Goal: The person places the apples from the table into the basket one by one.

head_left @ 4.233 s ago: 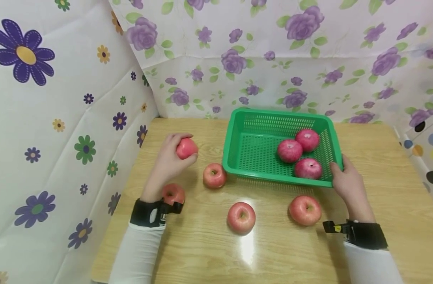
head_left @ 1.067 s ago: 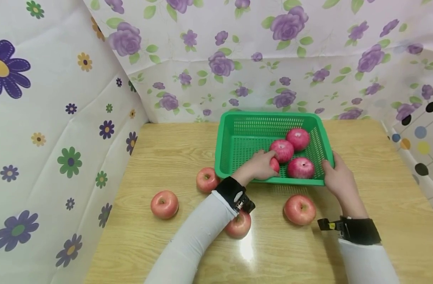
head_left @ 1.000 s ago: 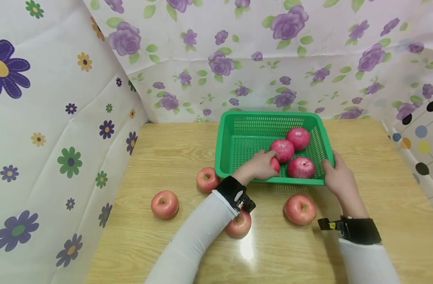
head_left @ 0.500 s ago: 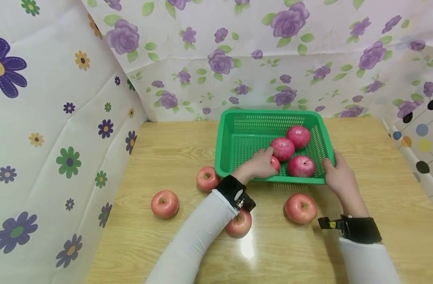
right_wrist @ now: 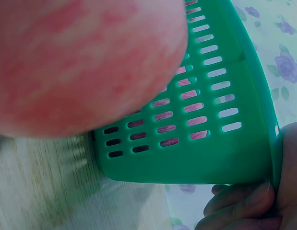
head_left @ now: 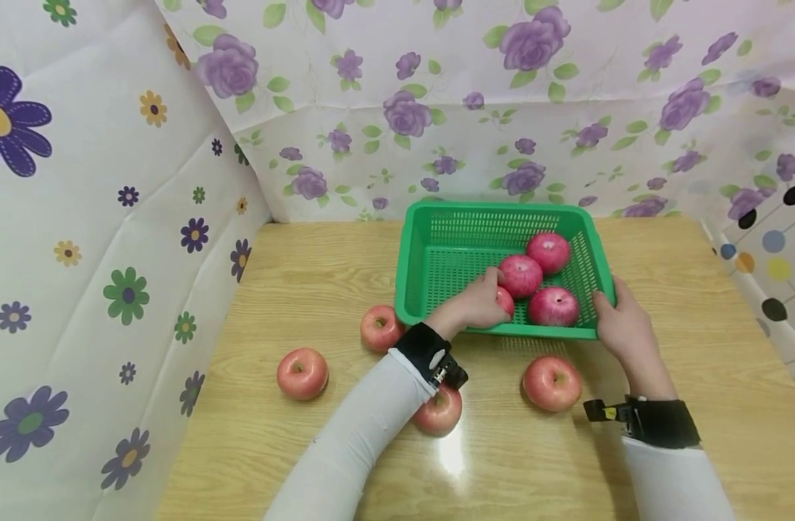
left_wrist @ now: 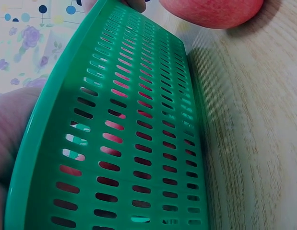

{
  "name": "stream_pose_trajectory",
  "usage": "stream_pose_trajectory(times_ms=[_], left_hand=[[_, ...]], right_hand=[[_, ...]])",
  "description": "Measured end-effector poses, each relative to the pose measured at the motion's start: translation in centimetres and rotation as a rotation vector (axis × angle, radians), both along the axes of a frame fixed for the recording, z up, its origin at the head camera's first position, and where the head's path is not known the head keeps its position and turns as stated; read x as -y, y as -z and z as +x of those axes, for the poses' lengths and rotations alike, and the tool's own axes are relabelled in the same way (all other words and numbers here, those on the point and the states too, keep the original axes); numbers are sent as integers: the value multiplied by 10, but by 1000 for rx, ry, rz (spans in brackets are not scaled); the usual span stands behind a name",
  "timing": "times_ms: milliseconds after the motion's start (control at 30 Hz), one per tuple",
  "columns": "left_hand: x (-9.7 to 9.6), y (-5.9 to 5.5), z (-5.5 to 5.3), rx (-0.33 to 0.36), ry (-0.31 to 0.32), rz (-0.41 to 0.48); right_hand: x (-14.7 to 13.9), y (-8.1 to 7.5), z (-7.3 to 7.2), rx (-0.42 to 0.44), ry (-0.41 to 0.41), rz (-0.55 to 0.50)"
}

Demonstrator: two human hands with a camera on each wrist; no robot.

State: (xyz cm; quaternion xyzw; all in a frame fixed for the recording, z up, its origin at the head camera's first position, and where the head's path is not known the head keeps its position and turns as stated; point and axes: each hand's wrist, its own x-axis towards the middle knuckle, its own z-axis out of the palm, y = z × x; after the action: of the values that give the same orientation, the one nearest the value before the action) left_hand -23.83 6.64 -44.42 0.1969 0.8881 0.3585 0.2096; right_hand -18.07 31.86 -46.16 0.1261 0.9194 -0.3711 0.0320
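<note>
One round red apple [head_left: 505, 302], left hand [head_left: 477, 302] gripping it, has entered the green plastic basket [head_left: 407, 268] the right hand [head_left: 628, 325] holds; left forearm [head_left: 365, 423] half-hides a pinkish apple [head_left: 442, 416].

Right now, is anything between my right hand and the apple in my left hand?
Yes: another apple inside the green basket lies between your right hand, gripping the rim, and the held apple.

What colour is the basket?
The basket is bright green; it shows best in the head view.
</note>
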Motion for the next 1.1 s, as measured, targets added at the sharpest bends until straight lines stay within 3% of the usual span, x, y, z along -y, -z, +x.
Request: stream_pose_trajectory(times_ms=[367, 567, 800, 900, 1100], left_hand=[[3, 9, 5, 24, -21, 58], [0, 8, -1, -51, -10, 15], [0, -4, -11, -213, 14, -79], [2, -11, -12, -283, 14, -81], [22, -33, 4, -328, 40, 27]], right_hand=[[1, 7, 3, 12, -17, -13], [-2, 6, 0, -12, -15, -20], [-3, -3, -8, -18, -7, -26], [-2, -3, -9, -25, -8, -35], [-5, 1, -2, 10, -23, -34]])
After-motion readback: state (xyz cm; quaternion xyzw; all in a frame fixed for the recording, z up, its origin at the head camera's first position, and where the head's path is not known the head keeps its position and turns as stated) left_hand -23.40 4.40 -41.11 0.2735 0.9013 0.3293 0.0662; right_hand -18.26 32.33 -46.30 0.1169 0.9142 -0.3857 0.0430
